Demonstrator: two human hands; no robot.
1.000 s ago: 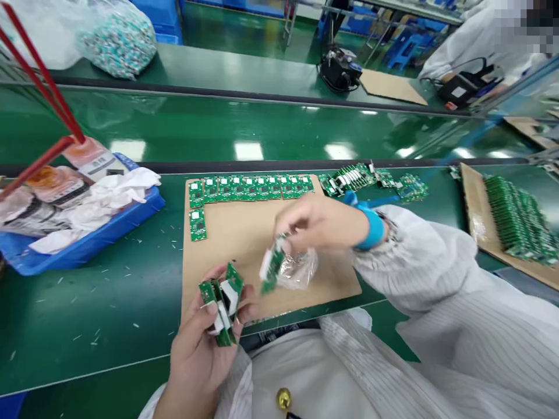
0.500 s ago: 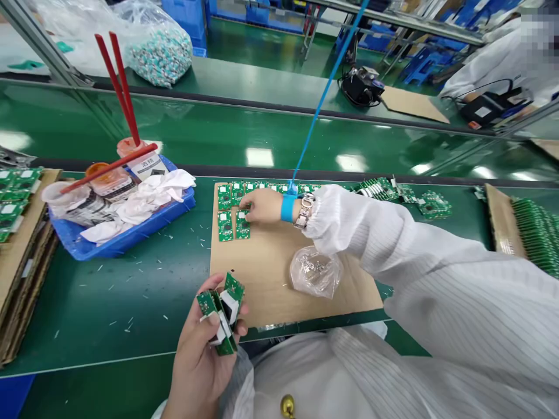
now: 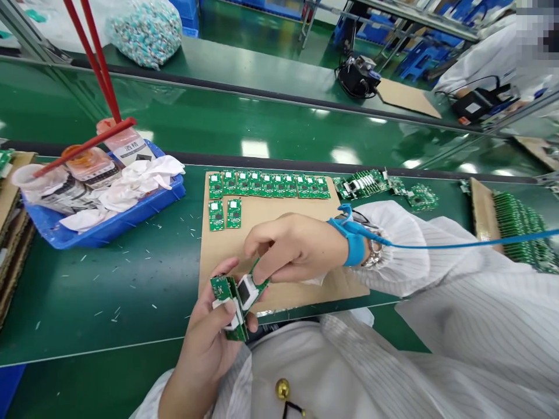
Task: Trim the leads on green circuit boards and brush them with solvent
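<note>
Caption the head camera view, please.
Left hand holds green circuit boards with white parts; right hand, in a blue wrist strap, touches them above a tan cardboard sheet of green boards.

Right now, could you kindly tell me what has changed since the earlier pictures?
A second green circuit board now lies in the lower row on the cardboard sheet, and the right hand has moved back to the boards in the left hand. The top row stayed as it was.
</note>
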